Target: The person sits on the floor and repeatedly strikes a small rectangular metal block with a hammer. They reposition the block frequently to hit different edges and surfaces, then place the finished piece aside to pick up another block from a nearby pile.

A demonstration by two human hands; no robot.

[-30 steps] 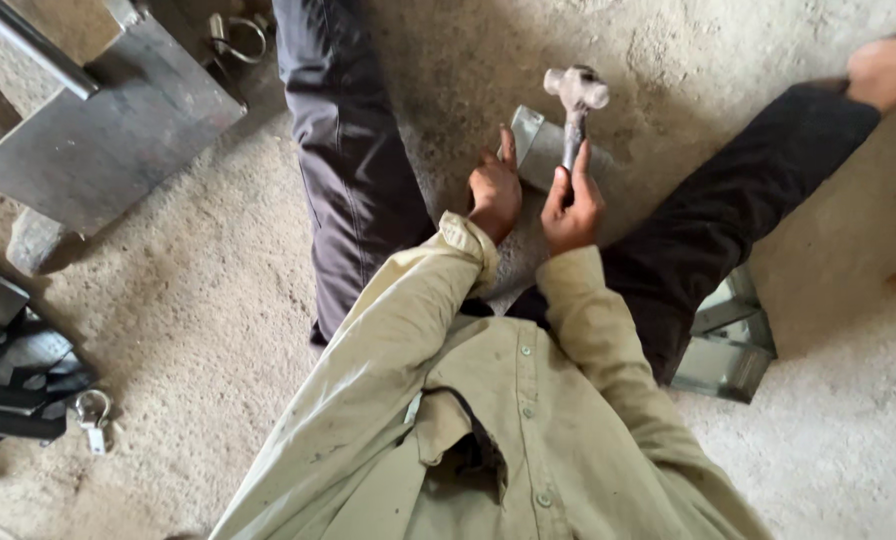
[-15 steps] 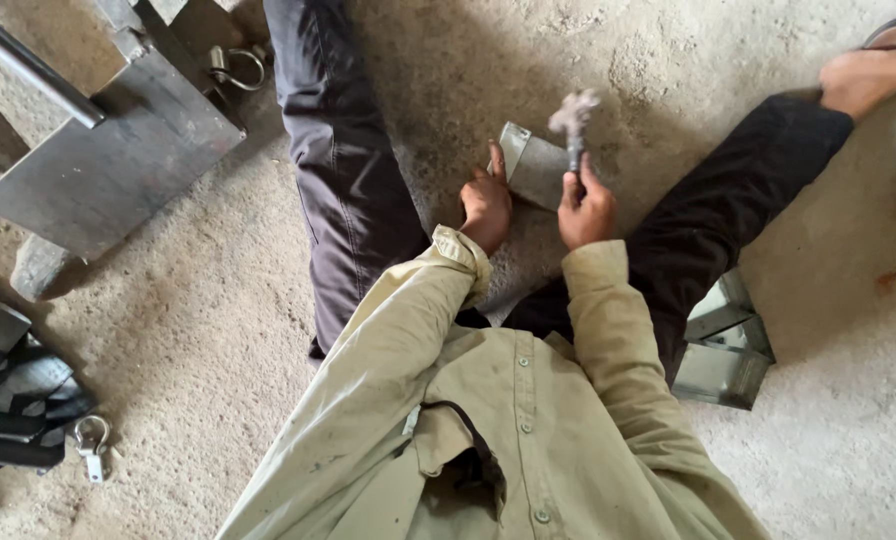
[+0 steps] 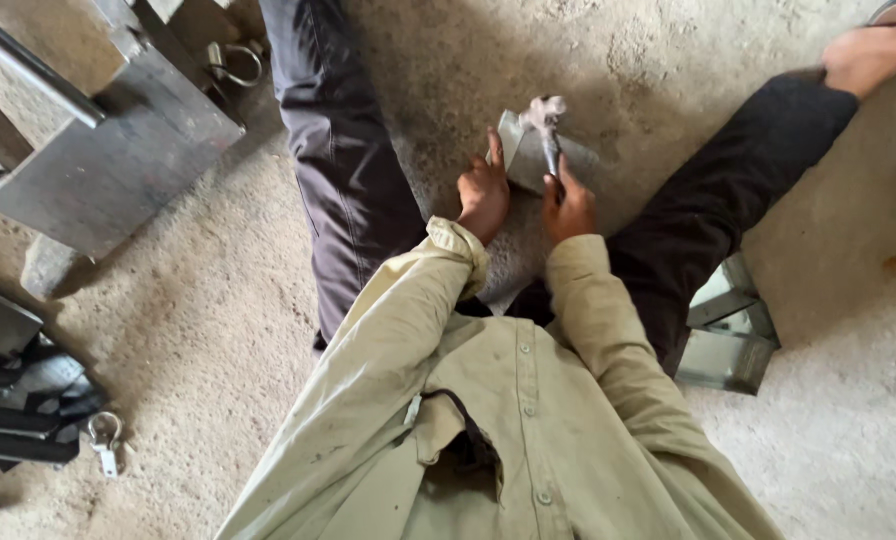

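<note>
I sit on a concrete floor with my legs spread. Between them lies a small grey metal piece (image 3: 530, 158). My left hand (image 3: 483, 195) rests on the piece's left edge, thumb up against it. My right hand (image 3: 568, 205) grips the handle of a hammer (image 3: 546, 125), whose metal head is down on or just above the piece. Both arms are in khaki sleeves.
A large grey metal box with a bar (image 3: 108, 150) stands at upper left, with a metal ring clasp (image 3: 233, 65) behind it. Dark metal parts and a small clasp (image 3: 103, 440) lie at lower left. Folded metal pieces (image 3: 733, 335) lie under my right leg.
The hammer, raised above the piece a second ago, has swung down onto it. My left hand has stayed on the piece's edge.
</note>
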